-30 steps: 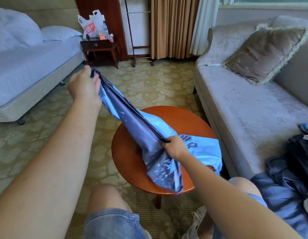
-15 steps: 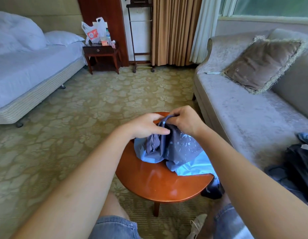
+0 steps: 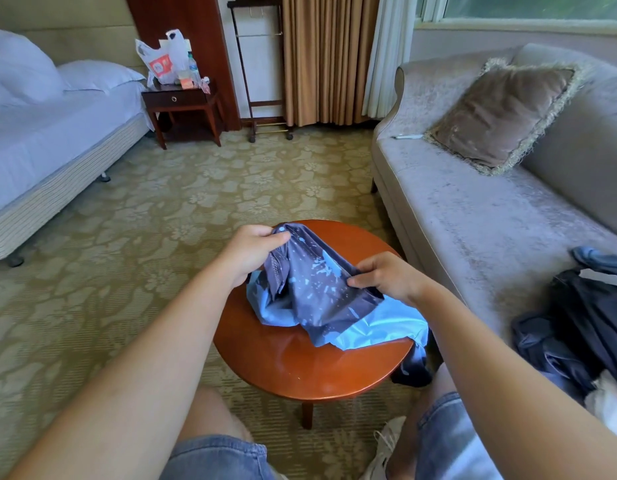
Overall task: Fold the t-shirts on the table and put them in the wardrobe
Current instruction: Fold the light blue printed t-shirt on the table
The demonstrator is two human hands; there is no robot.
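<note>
A blue t-shirt (image 3: 321, 299) with a dark grey speckled part and a light blue part lies bunched on the small round wooden table (image 3: 300, 368). My left hand (image 3: 251, 251) grips the shirt's hem edge at the upper left, lifted a little above the table. My right hand (image 3: 386, 275) pinches the same dark edge further right, with the cloth stretched between the two hands. Part of the shirt hangs over the table's right rim. No wardrobe is in view.
A grey sofa (image 3: 473, 220) with a brown cushion (image 3: 501, 116) stands to the right, and a heap of dark clothes (image 3: 577, 334) lies on its near end. A bed (image 3: 40, 140) is at the left, a nightstand (image 3: 182, 105) with bags behind it. My knees are under the table's near edge.
The shirt went from stretched out between raised hands to bunched on the table. My hands met over the table, then drew apart along the dark edge.
</note>
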